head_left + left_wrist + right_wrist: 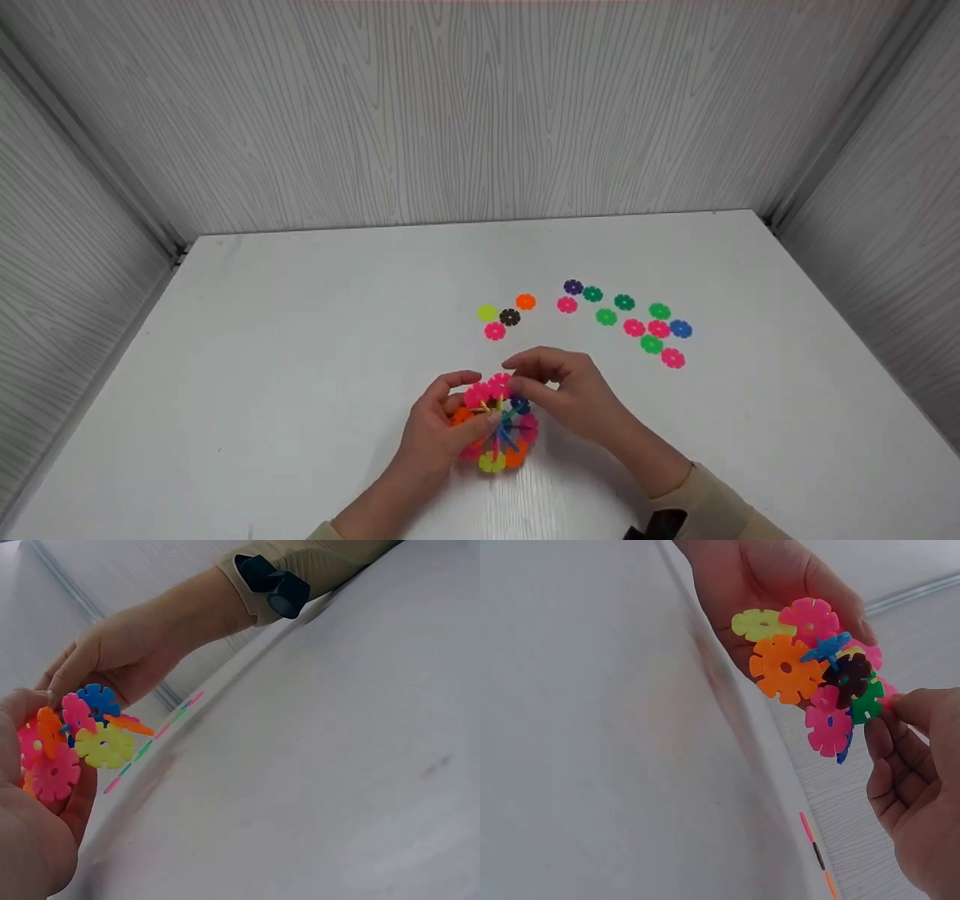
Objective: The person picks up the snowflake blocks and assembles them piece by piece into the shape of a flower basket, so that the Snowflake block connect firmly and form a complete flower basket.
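A ball-like cluster of interlocking plastic snowflake discs (528,429) is held up off the white table. My left hand (437,433) grips it from the left, with the thumb laid over its near side. Pink, orange, yellow, blue, green and black discs show in it, slotted together at angles. At the cluster's upper right, my right hand (576,391) pinches a pink disc (887,692) between thumb and fingertips. A green disc (868,701) sits right beside those fingertips in the right wrist view. How far the pink disc is slotted in is hidden by the fingers.
Loose discs lie flat beyond the hands on the white table (300,360). A small group with a black disc (510,317) is straight ahead; more, including a blue disc (681,328), spread to the right. Wood-grain panels (465,112) stand at the back and both sides.
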{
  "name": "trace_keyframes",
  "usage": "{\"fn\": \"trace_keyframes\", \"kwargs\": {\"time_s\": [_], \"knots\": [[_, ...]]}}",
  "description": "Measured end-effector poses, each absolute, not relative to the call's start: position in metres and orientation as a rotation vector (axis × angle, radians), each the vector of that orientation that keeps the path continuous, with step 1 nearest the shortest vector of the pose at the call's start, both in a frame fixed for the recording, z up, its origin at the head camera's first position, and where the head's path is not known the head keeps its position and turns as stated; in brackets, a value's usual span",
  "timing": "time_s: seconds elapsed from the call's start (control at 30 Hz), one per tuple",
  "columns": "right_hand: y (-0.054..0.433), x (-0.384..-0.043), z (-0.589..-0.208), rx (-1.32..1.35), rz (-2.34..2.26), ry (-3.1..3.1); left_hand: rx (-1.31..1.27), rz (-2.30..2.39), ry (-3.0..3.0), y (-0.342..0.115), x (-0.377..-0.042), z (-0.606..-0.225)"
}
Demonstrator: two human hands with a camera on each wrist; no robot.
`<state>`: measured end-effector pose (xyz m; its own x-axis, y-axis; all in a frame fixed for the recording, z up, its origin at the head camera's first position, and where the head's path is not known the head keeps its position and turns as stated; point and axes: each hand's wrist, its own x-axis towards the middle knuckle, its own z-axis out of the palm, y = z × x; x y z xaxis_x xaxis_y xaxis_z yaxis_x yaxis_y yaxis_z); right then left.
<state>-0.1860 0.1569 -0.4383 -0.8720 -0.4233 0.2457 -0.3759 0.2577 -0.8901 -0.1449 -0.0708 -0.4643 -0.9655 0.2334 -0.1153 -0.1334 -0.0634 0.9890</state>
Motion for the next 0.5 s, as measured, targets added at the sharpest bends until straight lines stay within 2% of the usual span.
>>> {"fn": "trace_keyframes", "kwargs": {"time_s": [0.3,0.5], "knots": [[0.17,-0.195,-0.434,-0.807,-1.728,2.473,0.085,2.071,2.05,-0.072,-0.147,-0.466],[0.23,-0.225,-0.423,-0.608,-1.775,2.642,-0.016,2.128,2.095,-0.072,-0.148,-0.469]]}}
